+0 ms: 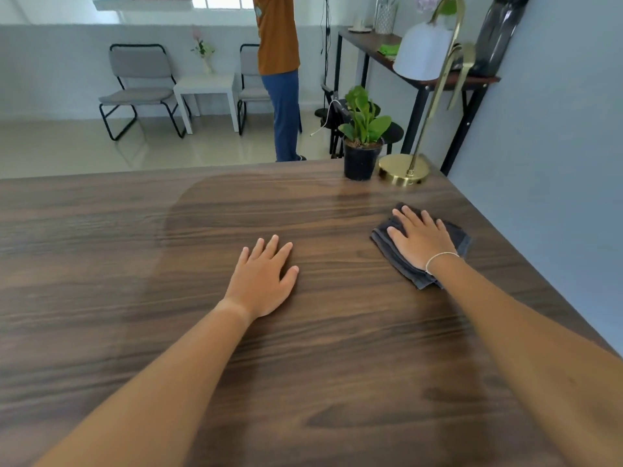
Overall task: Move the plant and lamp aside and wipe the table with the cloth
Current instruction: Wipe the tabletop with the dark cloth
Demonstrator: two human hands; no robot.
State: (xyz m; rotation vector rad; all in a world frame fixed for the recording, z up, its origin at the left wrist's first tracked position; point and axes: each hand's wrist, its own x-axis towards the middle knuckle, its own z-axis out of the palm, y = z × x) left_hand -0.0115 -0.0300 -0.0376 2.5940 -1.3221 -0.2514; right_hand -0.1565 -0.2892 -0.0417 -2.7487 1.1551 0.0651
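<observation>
A dark wooden table (168,298) fills the lower view. At its far right corner stands a green plant in a black pot (362,156), and right beside it a brass lamp (404,170) with a white shade. A folded dark grey cloth (453,235) lies on the right side of the table. My right hand (421,241) rests flat on top of the cloth, fingers spread. My left hand (261,281) lies palm down on the bare wood near the middle, holding nothing.
A blue-grey wall (556,163) runs along the table's right edge. Beyond the far edge a person (279,79) stands on the floor, with two chairs (138,89), a small white table (205,89) and a narrow console table (387,52) behind.
</observation>
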